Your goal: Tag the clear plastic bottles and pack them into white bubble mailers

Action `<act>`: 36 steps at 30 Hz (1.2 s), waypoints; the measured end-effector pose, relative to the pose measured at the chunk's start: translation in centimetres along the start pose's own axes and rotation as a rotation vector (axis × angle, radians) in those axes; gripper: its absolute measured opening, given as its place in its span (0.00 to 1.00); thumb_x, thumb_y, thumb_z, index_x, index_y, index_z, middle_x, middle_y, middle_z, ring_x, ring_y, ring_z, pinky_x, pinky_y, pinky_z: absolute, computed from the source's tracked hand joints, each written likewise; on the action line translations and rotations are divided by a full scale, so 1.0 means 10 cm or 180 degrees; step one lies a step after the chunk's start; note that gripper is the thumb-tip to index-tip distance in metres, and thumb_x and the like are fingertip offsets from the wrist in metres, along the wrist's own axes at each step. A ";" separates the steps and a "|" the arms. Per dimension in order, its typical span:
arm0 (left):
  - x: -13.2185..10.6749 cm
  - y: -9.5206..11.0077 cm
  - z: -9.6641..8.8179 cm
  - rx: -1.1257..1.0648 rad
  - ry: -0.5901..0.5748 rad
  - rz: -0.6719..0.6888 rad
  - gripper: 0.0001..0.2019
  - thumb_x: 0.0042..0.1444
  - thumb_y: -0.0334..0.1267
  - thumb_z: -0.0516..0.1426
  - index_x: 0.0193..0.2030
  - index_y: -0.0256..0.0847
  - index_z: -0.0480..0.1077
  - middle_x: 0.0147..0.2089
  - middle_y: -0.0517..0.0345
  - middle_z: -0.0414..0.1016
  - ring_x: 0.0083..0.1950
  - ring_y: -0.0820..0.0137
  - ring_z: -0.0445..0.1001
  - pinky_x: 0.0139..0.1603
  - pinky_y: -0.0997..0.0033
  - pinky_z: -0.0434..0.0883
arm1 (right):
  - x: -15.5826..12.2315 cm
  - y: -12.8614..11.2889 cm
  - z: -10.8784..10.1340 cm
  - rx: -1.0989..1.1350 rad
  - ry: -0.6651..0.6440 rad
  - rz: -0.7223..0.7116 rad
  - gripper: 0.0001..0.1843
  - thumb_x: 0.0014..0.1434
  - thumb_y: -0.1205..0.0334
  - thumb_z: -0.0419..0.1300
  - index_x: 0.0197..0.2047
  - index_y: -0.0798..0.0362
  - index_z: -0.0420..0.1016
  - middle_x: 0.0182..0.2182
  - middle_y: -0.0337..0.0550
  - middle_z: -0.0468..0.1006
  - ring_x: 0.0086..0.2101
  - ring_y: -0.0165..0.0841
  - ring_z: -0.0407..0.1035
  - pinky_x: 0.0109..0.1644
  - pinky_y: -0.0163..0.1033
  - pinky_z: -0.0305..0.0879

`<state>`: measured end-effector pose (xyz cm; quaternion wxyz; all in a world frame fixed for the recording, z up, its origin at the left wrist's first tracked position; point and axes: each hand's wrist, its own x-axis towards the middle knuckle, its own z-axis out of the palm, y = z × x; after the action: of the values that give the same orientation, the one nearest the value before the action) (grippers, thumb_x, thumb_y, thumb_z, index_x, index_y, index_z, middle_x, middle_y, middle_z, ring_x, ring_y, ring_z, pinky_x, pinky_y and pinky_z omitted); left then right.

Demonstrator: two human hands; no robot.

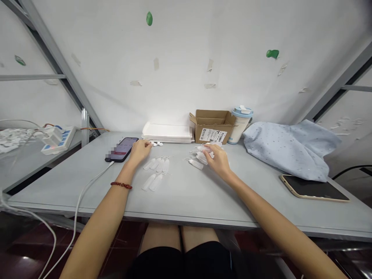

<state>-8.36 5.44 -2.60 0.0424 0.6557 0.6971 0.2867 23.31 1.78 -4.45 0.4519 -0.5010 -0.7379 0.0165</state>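
My left hand (pixel 140 150) reaches forward on the grey table (pixel 186 201), fingers curled and pinching at tiny white pieces (pixel 157 143) beside a stack of white sheets (pixel 167 133). My right hand (pixel 215 158) is closed over a bunch of small clear plastic bags (pixel 201 155) lying in a loose pile. Several flat, filled clear bags (pixel 157 170) lie in rows between my two hands. A red bead bracelet (pixel 121 185) is on my left wrist.
A phone (pixel 121 149) on a white charging cable lies left of my left hand. An open cardboard box (pixel 213 126) and a lidded cup (pixel 240 124) stand at the back. Light blue cloth (pixel 290 149) and a dark tablet (pixel 315 188) are at the right. A power strip (pixel 56 139) sits at far left.
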 end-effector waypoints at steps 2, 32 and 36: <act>0.01 -0.06 0.04 0.0288 0.0061 0.0103 0.13 0.52 0.35 0.51 0.38 0.35 0.75 0.40 0.45 0.78 0.43 0.58 0.74 0.46 0.66 0.67 | 0.01 0.04 0.00 -0.0235 -0.0006 -0.0089 0.13 0.59 0.60 0.53 0.44 0.55 0.74 0.41 0.51 0.77 0.43 0.41 0.69 0.47 0.46 0.63; -0.04 -0.05 0.06 0.1074 -0.0357 -0.0069 0.09 0.50 0.37 0.50 0.30 0.37 0.71 0.38 0.40 0.76 0.43 0.54 0.74 0.40 0.65 0.69 | -0.24 -0.34 0.10 -0.0564 -0.0380 -0.0858 0.10 0.60 0.66 0.52 0.43 0.54 0.72 0.42 0.50 0.73 0.44 0.40 0.64 0.45 0.45 0.58; -0.05 -0.01 0.04 0.1041 -0.0393 -0.0155 0.09 0.50 0.36 0.49 0.30 0.37 0.70 0.36 0.40 0.77 0.42 0.53 0.74 0.40 0.65 0.68 | -0.28 -0.40 0.11 -0.0316 -0.0629 -0.1133 0.11 0.61 0.67 0.51 0.44 0.55 0.71 0.40 0.50 0.73 0.42 0.39 0.64 0.43 0.44 0.60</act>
<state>-8.22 5.11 -3.17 -0.0151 0.6532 0.7462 0.1276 19.91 -1.86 -4.95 0.3479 -0.3803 -0.8554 -0.0510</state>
